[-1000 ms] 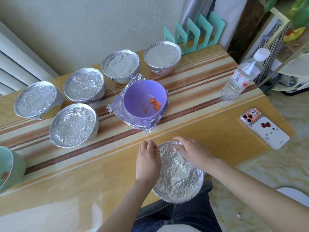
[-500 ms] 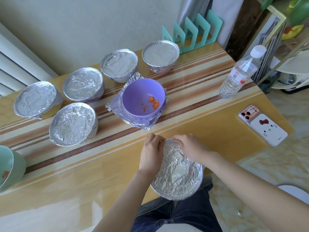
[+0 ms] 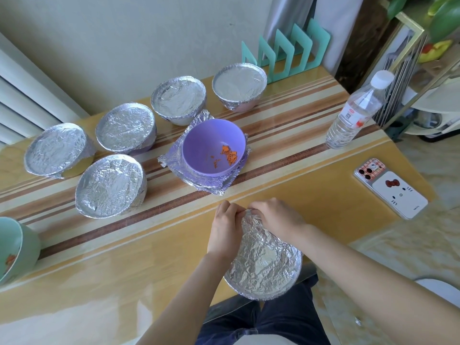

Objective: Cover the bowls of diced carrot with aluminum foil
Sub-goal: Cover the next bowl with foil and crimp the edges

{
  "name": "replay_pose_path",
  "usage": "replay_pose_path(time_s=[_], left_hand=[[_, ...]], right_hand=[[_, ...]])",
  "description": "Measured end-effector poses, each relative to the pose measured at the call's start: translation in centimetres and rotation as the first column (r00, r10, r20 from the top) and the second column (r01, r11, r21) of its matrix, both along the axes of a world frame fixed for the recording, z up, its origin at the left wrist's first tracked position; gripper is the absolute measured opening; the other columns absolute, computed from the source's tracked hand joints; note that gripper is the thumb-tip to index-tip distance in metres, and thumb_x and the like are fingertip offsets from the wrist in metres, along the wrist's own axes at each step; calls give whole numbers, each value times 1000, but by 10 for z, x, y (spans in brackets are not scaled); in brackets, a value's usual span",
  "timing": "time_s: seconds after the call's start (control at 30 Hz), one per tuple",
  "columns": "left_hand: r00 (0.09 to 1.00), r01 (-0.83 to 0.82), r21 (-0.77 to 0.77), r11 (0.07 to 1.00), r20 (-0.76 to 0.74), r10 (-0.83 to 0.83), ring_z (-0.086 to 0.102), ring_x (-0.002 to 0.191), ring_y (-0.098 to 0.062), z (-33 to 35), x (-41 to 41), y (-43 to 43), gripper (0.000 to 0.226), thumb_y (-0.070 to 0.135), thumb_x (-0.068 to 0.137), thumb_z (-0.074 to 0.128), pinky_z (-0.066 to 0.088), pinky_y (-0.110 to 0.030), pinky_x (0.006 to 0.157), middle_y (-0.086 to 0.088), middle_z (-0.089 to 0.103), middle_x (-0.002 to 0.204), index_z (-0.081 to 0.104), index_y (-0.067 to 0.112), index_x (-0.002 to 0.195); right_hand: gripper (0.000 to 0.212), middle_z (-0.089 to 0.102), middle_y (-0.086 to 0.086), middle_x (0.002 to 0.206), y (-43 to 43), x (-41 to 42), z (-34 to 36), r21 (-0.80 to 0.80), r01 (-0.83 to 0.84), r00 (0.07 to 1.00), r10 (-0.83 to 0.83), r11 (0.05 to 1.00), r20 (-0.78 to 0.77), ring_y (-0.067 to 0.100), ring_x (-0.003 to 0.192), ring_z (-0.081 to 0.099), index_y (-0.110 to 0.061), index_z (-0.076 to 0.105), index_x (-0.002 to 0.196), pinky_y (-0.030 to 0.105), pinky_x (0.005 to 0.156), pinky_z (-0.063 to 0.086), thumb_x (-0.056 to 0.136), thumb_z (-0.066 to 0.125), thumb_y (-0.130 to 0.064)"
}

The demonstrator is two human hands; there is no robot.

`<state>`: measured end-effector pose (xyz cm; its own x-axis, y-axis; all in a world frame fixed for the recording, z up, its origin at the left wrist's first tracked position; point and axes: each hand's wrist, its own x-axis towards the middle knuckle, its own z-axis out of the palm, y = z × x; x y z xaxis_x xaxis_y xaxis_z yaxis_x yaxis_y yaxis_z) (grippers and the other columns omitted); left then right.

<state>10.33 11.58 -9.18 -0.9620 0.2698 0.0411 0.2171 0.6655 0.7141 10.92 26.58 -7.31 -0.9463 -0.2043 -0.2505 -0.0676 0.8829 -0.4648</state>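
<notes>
A foil-covered bowl [image 3: 263,265] is tilted toward me at the table's near edge. My left hand [image 3: 224,229] and my right hand [image 3: 276,215] both grip its far rim, fingers curled over the foil there. Behind it an uncovered purple bowl [image 3: 211,145] with diced carrot [image 3: 230,155] stands on a stack of foil sheets [image 3: 196,180]. Several foil-covered bowls stand further back and left, such as one at the left front [image 3: 109,186] and one at the back [image 3: 239,84]. A green bowl [image 3: 17,250] with carrot shows at the left edge.
A water bottle [image 3: 353,113] stands at the right, with a phone [image 3: 390,188] lying near the table's right edge. A teal rack [image 3: 286,49] stands at the back by the wall. The striped wooden table [image 3: 124,257] ends just before my lap.
Both hands slid from the bowl's sides up to its far rim, meeting there. The bowl tipped more toward me.
</notes>
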Motion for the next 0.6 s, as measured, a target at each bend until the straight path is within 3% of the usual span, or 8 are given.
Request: replay_pose_path(time_s=[0.13, 0.2, 0.37, 0.47, 0.6], left_hand=[[1000, 4, 4, 1000, -10, -4, 48, 74, -18, 1, 1, 0, 8, -1, 86, 59, 28, -15, 66, 4, 45, 80, 64, 4, 82], [1000, 16, 0, 1000, -10, -16, 49, 74, -20, 0, 1, 0, 8, -1, 85, 60, 28, -15, 65, 4, 45, 80, 64, 5, 81], [1000, 14, -7, 1000, 1, -14, 50, 74, -21, 1, 0, 0, 10, -1, 85, 59, 27, -15, 64, 3, 47, 80, 65, 5, 81], [1000, 27, -11, 1000, -13, -27, 49, 75, -21, 0, 2, 0, 9, -1, 86, 58, 27, -16, 65, 4, 45, 81, 64, 4, 82], [998, 40, -27, 999, -46, -41, 47, 76, -22, 0, 4, 1, 9, -4, 86, 57, 26, -18, 65, 4, 43, 82, 61, 3, 84]], right_hand=[[13, 65, 10, 85, -1, 0, 5, 22, -51, 998, 50, 998, 21, 29, 77, 62, -11, 59, 102, 29, 56, 33, 97, 47, -14], [23, 65, 14, 85, -2, -2, 9, 32, -43, 998, 42, 999, 38, 31, 76, 59, -9, 60, 100, 29, 57, 30, 100, 43, -23], [25, 64, 15, 80, -4, -3, 10, 58, -33, 999, 32, 998, 28, 30, 70, 55, -8, 62, 100, 31, 55, 28, 100, 43, -24], [27, 54, 4, 72, -1, 3, 6, -57, 28, 999, -26, 998, 47, 23, 63, 47, -8, 60, 102, 31, 51, 24, 100, 42, -28], [26, 66, -1, 82, 10, 7, 3, -230, 111, 992, -95, 967, 81, 2, 55, 50, -16, 64, 116, 16, 50, 33, 99, 46, -22]])
